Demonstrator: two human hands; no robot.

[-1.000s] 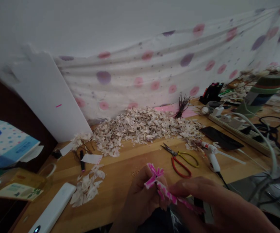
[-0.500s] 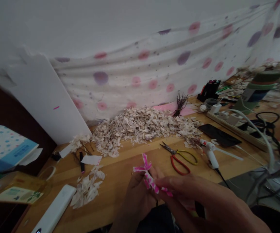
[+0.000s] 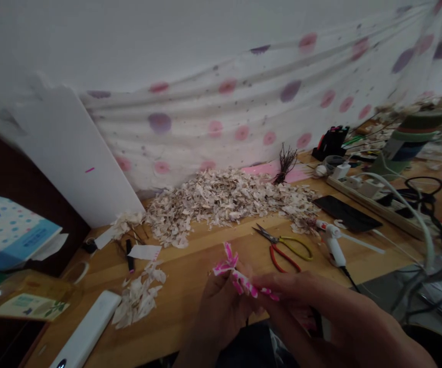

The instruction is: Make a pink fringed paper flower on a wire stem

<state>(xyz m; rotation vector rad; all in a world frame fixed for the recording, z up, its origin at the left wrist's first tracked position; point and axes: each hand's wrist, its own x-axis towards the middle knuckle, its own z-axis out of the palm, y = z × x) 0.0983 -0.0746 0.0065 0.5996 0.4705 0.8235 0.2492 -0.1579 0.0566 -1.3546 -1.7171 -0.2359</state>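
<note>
Down at six o'clock, both hands, left hand (image 3: 221,306) and right hand (image 3: 320,312), pinch a pink-and-white paper flower (image 3: 238,276) over bare wooden desk (image 3: 190,276); fingertips blurred, wrists cut off.

Pink-and-white paper piece (image 3: 239,278): its lower end is hidden between the fingers of both hands, so its full length cannot be told.
Left hand (image 3: 221,317): the wrist runs off the bottom edge; the palm faces away.
Right hand (image 3: 331,322): blurred and close to the camera, cut off by the bottom edge.
Tissue pack (image 3: 8,235): cut off by the left edge; its print is too small to read.
Bottle (image 3: 25,296): lying down, label text unreadable, partly cut off at the left.
White device (image 3: 86,329): its near end leaves the bottom edge.
Far right clutter (image 3: 420,133): blurred, the items hard to tell apart.
</note>
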